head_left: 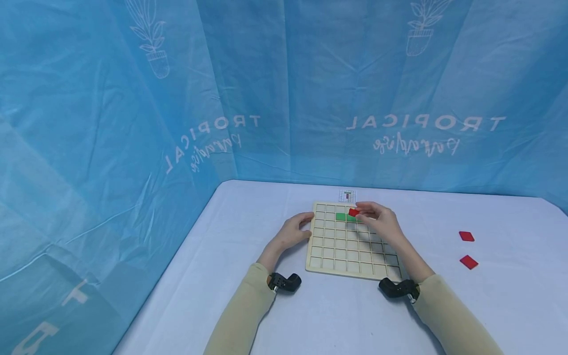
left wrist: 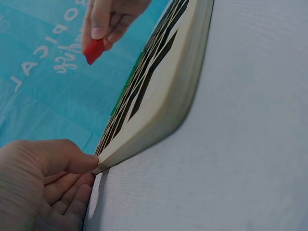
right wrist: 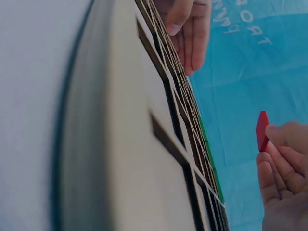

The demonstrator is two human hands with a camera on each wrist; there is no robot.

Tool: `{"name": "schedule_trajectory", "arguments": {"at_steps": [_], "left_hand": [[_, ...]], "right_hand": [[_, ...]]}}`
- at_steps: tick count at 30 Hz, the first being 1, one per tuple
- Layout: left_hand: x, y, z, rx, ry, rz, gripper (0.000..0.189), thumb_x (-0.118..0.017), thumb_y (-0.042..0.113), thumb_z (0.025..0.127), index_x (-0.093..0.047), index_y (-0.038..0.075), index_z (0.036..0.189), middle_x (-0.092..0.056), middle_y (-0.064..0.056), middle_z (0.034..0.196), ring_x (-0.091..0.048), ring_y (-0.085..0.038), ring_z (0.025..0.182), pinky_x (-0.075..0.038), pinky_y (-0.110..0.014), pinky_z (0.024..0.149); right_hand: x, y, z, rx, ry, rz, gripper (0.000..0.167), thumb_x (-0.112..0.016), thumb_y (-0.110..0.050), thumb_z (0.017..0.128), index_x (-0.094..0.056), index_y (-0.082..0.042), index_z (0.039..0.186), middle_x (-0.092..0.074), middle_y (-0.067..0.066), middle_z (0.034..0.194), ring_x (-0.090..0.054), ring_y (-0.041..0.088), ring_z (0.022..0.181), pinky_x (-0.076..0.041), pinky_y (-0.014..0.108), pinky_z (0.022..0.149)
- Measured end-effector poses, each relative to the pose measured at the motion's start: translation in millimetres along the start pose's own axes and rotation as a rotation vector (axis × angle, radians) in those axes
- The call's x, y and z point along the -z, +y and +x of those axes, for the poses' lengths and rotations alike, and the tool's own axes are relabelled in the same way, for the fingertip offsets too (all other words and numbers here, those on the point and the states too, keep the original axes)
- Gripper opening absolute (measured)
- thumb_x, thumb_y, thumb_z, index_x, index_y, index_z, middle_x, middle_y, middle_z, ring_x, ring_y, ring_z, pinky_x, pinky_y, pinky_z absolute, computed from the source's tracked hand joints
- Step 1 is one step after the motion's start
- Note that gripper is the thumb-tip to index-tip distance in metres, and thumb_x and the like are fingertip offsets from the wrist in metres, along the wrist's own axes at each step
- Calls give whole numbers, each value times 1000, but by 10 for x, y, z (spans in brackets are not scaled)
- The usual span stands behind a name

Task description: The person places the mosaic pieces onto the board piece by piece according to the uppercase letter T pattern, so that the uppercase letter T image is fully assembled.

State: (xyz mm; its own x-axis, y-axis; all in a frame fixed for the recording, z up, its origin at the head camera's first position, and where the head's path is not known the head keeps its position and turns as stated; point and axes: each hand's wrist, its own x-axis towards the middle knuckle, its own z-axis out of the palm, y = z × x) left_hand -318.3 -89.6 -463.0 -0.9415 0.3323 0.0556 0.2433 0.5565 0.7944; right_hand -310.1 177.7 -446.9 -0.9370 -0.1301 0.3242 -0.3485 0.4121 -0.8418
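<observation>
A wooden grid board [head_left: 339, 272] lies on the table, with green tiles [head_left: 340, 217] in a row of its squares near the far side. My left hand [head_left: 293, 230] holds the board's left edge, thumb and fingertips against it. Above the green tiles, my right hand [head_left: 380, 222] pinches a red square tile [head_left: 353, 212] between thumb and fingers. That red tile [right wrist: 262, 132] is tilted and apart from the board in the right wrist view. The left wrist view has the left thumb [left wrist: 79, 161] at the board's rim.
Two more red tiles [head_left: 466, 236] lie on the white table [head_left: 510, 305] to the right. A small printed grid card [head_left: 347, 195] sits just beyond the board. Blue curtains [head_left: 310, 88] hang behind and at the left.
</observation>
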Motion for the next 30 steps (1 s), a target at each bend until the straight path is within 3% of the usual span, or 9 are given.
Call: {"name": "schedule_trajectory", "arguments": {"at_steps": [6,12,23,30], "left_hand": [[-4,-3,3,4,2,-3,57,-61,1,85,-44,5,139,-47,-9,139,-42,-21,129,-34,-27,107],[-2,7,-8,5,-2,-7,57,-61,1,86,-44,5,140,-47,-9,139,-42,-21,129,-34,-27,107],[-4,4,7,4,0,1,57,-61,1,86,-44,5,140,-46,-8,140,-42,-20,129,-34,-27,107],[-6,-1,9,4,2,-6,56,-61,1,86,-44,5,139,-47,-9,139,-42,-21,129,-34,-27,107]], "right_hand": [[-22,123,-17,-37,-67,-50,38,-67,-16,88,-60,-2,123,-65,12,110,-62,26,98,-54,28,81],[-62,203,-44,-20,-74,-104,38,-70,-13,86,-62,-4,122,-65,11,111,-62,26,97,-53,42,84],[-82,229,-58,48,-104,-176,33,-69,-10,86,-64,-3,118,-67,10,107,-63,21,89,-54,34,75],[-100,234,-57,106,-90,-223,32,-71,-6,84,-66,-3,115,-68,9,105,-64,21,89,-55,37,76]]}}
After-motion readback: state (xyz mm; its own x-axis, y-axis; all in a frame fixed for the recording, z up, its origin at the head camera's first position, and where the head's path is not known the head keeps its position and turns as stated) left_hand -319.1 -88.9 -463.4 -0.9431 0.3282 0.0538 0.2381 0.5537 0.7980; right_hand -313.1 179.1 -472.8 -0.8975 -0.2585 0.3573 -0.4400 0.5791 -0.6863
